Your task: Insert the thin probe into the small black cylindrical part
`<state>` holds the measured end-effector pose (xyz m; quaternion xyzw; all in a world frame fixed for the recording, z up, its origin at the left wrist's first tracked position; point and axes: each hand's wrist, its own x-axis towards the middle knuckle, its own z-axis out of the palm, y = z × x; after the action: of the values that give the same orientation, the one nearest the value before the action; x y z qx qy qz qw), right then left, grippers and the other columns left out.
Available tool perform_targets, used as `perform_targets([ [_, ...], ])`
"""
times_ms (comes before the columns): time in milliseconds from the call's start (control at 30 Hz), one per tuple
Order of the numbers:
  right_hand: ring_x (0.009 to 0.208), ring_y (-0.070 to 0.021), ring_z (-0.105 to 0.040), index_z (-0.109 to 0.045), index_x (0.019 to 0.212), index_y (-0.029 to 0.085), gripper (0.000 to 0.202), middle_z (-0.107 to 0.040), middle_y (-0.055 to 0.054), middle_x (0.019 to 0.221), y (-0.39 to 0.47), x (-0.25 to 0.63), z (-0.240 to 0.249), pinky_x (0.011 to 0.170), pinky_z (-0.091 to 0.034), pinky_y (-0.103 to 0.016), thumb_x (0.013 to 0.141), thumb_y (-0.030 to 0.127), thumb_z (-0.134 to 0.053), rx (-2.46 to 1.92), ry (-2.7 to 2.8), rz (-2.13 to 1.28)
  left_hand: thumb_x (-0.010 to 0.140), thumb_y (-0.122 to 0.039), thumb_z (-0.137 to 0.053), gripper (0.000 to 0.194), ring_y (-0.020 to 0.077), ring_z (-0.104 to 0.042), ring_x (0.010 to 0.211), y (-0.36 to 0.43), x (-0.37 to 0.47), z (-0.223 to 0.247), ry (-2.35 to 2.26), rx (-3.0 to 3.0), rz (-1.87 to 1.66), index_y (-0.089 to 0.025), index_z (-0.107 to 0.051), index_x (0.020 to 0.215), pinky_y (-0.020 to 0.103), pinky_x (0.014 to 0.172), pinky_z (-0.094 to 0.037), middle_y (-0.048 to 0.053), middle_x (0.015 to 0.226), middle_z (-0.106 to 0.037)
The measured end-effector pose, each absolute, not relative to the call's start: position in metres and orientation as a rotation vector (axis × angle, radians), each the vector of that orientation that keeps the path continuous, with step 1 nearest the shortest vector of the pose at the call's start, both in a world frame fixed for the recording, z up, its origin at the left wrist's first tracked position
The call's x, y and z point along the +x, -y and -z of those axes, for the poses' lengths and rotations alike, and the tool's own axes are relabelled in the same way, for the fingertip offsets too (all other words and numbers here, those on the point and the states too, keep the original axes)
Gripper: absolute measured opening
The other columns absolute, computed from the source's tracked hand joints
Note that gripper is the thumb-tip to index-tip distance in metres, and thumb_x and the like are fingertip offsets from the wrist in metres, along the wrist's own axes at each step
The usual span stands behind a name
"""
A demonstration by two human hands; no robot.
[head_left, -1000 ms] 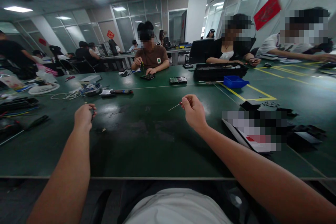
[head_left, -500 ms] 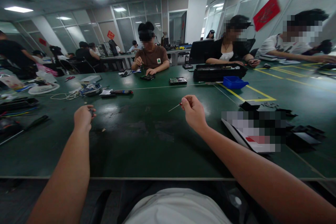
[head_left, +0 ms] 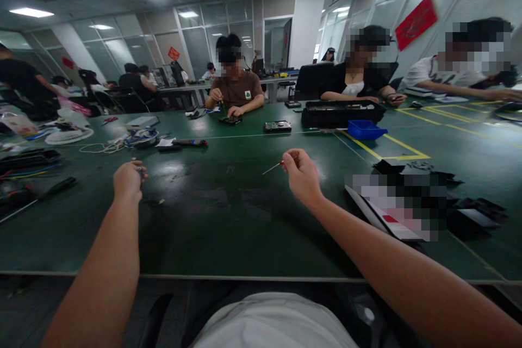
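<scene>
My right hand [head_left: 300,175] is closed on a thin screwdriver [head_left: 272,167], whose metal shaft points left and slightly down over the green table [head_left: 228,250]. At the left, my left hand [head_left: 129,180] has its fingers curled round something small and greyish that I cannot make out. Both hands are held apart above the table. Beyond them lie an open hard drive [head_left: 277,126] with a green board and a dark tool with a red end [head_left: 191,143].
A blue tray [head_left: 366,130] stands before a long black case [head_left: 342,114]. Black parts [head_left: 477,215] lie at the right, beside a blurred white item. A long screwdriver [head_left: 57,189] and cables are at the left. People sit across the table.
My left hand has shifted slightly left and turned a little, showing less of the small thing in its fingers. My right hand has barely moved, still with the screwdriver.
</scene>
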<state>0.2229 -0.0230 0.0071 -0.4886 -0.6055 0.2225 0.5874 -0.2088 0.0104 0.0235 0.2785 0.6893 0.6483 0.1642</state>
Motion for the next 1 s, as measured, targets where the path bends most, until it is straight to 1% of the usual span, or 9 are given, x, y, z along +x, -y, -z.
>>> perform_targets([
  [133, 0.071, -0.0184, -0.060, -0.060, 0.094, 0.023, 0.024, -0.066, -0.001, 0.079, 0.0207, 0.2230, -0.0044, 0.069, -0.046, -0.034, 0.095, 0.046, -0.052, -1.133, 1.405, -0.516, 0.069, -0.005, -0.049, 0.020, 0.0100, -0.049, 0.050, -0.0108, -0.2087, -0.0235, -1.970, 0.777, -1.852, -0.014, -0.059, 0.084, 0.021, 0.048, -0.033, -0.002, 0.070, -0.055],
  [300, 0.072, -0.0188, -0.061, -0.060, 0.094, 0.023, 0.025, -0.067, -0.002, 0.078, 0.0226, 0.2231, -0.0067, 0.069, -0.046, -0.035, 0.095, 0.046, -0.051, -1.142, 1.405, -0.517, 0.070, -0.005, -0.047, 0.018, 0.0096, -0.048, 0.049, -0.0091, -0.2071, -0.0254, -1.968, 0.769, -1.846, -0.014, -0.057, 0.082, 0.021, 0.047, -0.032, -0.002, 0.068, -0.054],
  [533, 0.071, -0.0184, -0.060, -0.060, 0.095, 0.022, 0.023, -0.066, -0.002, 0.079, 0.0213, 0.2223, -0.0060, 0.069, -0.046, -0.034, 0.094, 0.044, -0.052, -1.134, 1.393, -0.535, 0.073, -0.008, -0.049, 0.015, 0.0099, -0.048, 0.049, -0.0112, -0.2098, -0.0232, -1.974, 0.768, -1.823, -0.014, -0.057, 0.084, 0.021, 0.047, -0.031, -0.002, 0.068, -0.054],
  [833, 0.073, -0.0191, -0.061, -0.060, 0.095, 0.023, 0.024, -0.066, -0.002, 0.080, 0.0208, 0.2230, -0.0051, 0.071, -0.046, -0.036, 0.094, 0.046, -0.052, -1.140, 1.388, -0.543, 0.063, -0.008, -0.050, 0.021, 0.0107, -0.048, 0.049, -0.0096, -0.2067, -0.0259, -1.952, 0.809, -1.832, -0.014, -0.058, 0.081, 0.022, 0.046, -0.027, -0.002, 0.065, -0.053],
  [1000, 0.073, -0.0192, -0.062, -0.060, 0.095, 0.023, 0.024, -0.067, -0.003, 0.081, 0.0225, 0.2231, -0.0066, 0.071, -0.047, -0.036, 0.095, 0.045, -0.052, -1.142, 1.387, -0.545, 0.059, -0.006, -0.048, 0.024, 0.0108, -0.047, 0.051, -0.0097, -0.2062, -0.0270, -1.927, 0.832, -1.837, -0.013, -0.058, 0.080, 0.022, 0.048, -0.031, -0.002, 0.066, -0.052],
])
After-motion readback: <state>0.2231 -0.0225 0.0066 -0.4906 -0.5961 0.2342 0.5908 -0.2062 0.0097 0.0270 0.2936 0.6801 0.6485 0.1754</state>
